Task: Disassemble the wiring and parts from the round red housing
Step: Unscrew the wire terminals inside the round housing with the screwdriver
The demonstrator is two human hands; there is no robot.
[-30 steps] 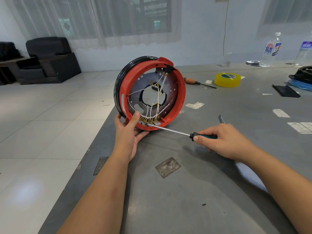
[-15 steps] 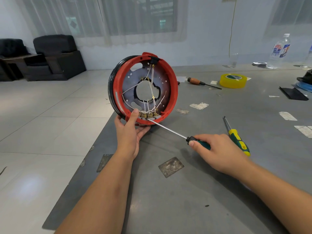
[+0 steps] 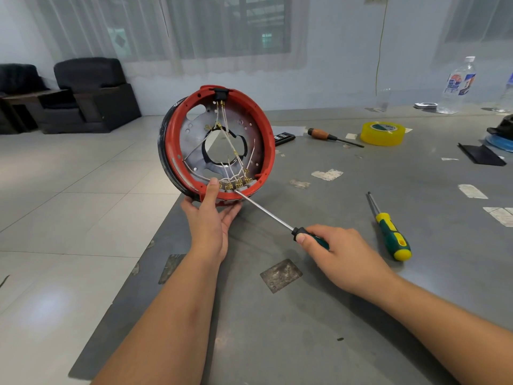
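Second screwdriver (image 3: pixel 388 229) revealed; housing (image 3: pixel 216 145) at table (image 3: pixel 305 329) edge.

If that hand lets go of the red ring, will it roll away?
Probably. The red housing stands on its curved edge at the table's corner, steadied only by the left hand. Being round, it would likely roll or flop flat. Its thin white wires look floppy.

The round housing (image 3: pixel 265 140) looks like matt red plastic around a dull grey metal plate (image 3: pixel 249 134). The screwdriver (image 3: pixel 266 211) has a shiny, smooth metal shaft. The table (image 3: pixel 347 315) is matt grey with scuffed patches; the tape roll (image 3: pixel 382 133) is glossy yellow.
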